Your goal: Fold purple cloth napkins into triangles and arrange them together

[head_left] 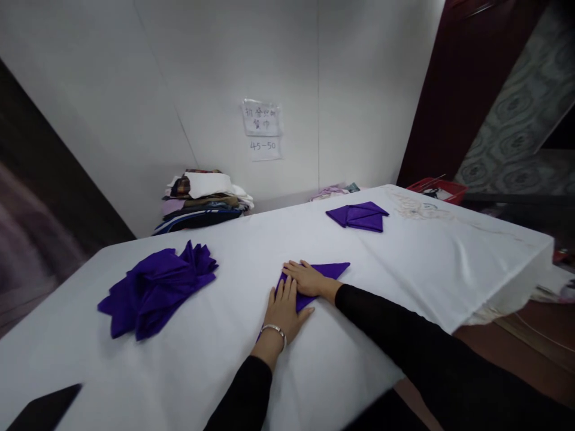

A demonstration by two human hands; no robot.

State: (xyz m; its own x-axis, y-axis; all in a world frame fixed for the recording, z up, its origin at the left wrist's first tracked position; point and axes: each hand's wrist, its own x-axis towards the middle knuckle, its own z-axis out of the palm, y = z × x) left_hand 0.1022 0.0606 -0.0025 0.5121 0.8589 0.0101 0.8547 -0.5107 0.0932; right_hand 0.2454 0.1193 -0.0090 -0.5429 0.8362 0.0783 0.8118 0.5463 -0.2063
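A purple cloth napkin (326, 271), folded into a triangle, lies on the white tablecloth in front of me. My left hand (284, 311), with a bracelet at the wrist, rests flat on its left part, fingers stretched out. My right hand (306, 279) lies flat across the upper part, its fingertips close to those of my left hand. Between and under the hands much of the napkin is hidden. Farther back on the right is a folded purple napkin (358, 216). To the left sits a loose, crumpled heap of purple napkins (157, 287).
The white-covered table (431, 263) stands by a pale wall with paper signs (263, 129). Behind it is a stack of folded clothes (204, 200). Loose pale threads (417, 206) lie at the right, near a red basket (442, 190). A dark flat object (47, 408) lies at front left.
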